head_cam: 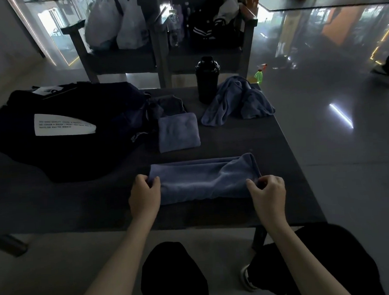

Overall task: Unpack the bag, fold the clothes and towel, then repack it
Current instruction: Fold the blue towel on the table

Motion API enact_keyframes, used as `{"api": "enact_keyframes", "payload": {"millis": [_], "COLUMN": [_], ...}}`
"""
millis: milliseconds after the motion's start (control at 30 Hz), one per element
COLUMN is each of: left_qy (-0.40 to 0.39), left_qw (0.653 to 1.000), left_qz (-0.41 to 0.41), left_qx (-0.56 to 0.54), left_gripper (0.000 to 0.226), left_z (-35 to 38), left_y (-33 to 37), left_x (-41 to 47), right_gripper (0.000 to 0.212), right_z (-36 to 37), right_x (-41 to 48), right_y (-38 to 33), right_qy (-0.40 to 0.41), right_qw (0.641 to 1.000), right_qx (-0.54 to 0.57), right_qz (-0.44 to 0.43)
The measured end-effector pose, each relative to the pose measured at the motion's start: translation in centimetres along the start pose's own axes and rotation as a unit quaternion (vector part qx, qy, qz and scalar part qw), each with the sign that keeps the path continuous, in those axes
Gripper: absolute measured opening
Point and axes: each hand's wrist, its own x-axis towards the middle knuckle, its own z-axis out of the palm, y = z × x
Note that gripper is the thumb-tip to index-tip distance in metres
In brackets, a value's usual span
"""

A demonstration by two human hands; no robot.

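White plastic bags (117,24) on bench (119,58) behind table (238,210) — green spray bottle (259,76) past far-right corner.

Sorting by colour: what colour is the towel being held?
The towel is plain blue-grey; the head view shows it.

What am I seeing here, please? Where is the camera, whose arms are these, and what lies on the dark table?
There is no machine: a person wears one camera on the head, looking down at their own arms. The left hand and right hand each pinch an end of a long blue towel, partly folded on the table. Behind it are a folded blue towel, a crumpled blue cloth, a black shaker bottle and, to the left, a black bag with a white label.
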Motion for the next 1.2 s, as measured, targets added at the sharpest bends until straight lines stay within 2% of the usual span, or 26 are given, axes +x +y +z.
{"api": "enact_keyframes", "payload": {"millis": [167, 400, 500, 567, 733, 967, 1067, 1133, 1200], "left_qy": [0.021, 0.029, 0.036, 0.039, 0.029, 0.046, 0.028, 0.004, -0.019], "left_qw": [1.000, 0.999, 0.997, 0.994, 0.990, 0.985, 0.983, 0.986, 0.990], "left_qz": [0.010, 0.017, 0.036, 0.056, 0.081, 0.111, 0.107, 0.086, 0.072], "left_qx": [0.013, 0.027, 0.057, 0.085, 0.114, 0.125, 0.148, 0.145, 0.120], "left_gripper": [0.018, 0.019, 0.018, 0.018, 0.020, 0.021, 0.023, 0.028, 0.031], "left_z": [0.0, 0.2, 0.1, 0.1, 0.0, -0.2, -0.1, -0.3, -0.5], "left_y": [0.1, -0.1, 0.1, 0.2, -0.3, -0.2, -0.6, -0.7, -0.1], "left_x": [-0.7, -0.8, -0.9, -1.1, -1.6, -1.0, -0.6, -0.2, 0.4], "right_gripper": [0.030, 0.012, 0.004, 0.012, 0.011, 0.005, 0.004, 0.010, 0.022], "right_z": [-0.2, -0.5, -1.1, -1.6, -2.9, -3.3, -3.1, -2.6, -1.8], "right_x": [-0.5, 0.0, 0.8, 1.3, 2.7, 4.0, 3.9, 4.1, 4.8], "right_y": [-0.5, -0.3, -0.1, 0.0, 0.2, 0.7, 1.1, 0.7, -0.1], "right_qy": [-0.016, -0.065, -0.053, -0.054, -0.096, -0.141, -0.180, -0.208, -0.193], "right_qw": [0.999, 0.993, 0.994, 0.996, 0.992, 0.987, 0.981, 0.975, 0.978], "right_qx": [-0.034, -0.098, -0.091, -0.075, -0.071, -0.075, -0.073, -0.064, -0.064], "right_qz": [0.030, 0.026, -0.007, -0.014, -0.026, -0.005, 0.013, 0.033, 0.044]}}
